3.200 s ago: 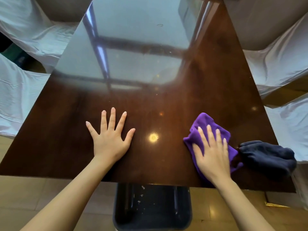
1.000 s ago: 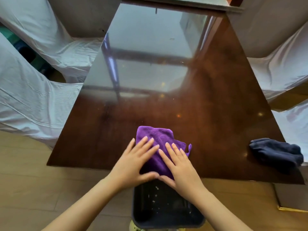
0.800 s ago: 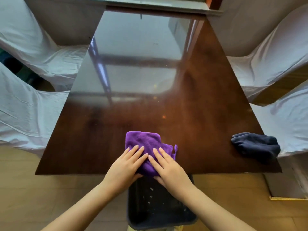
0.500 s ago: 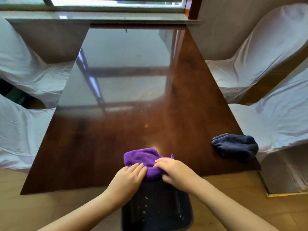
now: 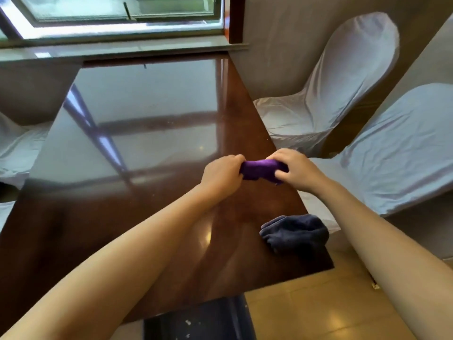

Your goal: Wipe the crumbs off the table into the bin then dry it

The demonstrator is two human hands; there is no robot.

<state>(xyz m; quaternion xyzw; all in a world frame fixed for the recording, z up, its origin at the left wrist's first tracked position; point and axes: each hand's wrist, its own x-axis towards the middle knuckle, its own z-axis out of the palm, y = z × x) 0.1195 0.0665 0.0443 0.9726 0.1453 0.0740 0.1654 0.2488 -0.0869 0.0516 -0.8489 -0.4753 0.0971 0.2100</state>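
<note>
The purple cloth [image 5: 261, 171] is bunched up and held in the air above the right side of the glossy dark brown table [image 5: 137, 148]. My left hand [image 5: 221, 176] grips its left end and my right hand [image 5: 295, 169] grips its right end. A dark navy cloth [image 5: 295, 233] lies crumpled on the table near the right front corner. The dark bin [image 5: 203, 320] stands on the floor under the table's front edge, with pale crumbs inside.
Two white-covered chairs [image 5: 338, 89] stand close along the table's right side, and another covered chair [image 5: 17, 146] stands at the left. A window [image 5: 117, 13] with a sill runs along the far end. Wooden floor [image 5: 306, 307] shows at the front right.
Both hands lifted the purple cloth off the front edge above the bin and carried it up and to the right, bunched between them. The view tilted upward.
</note>
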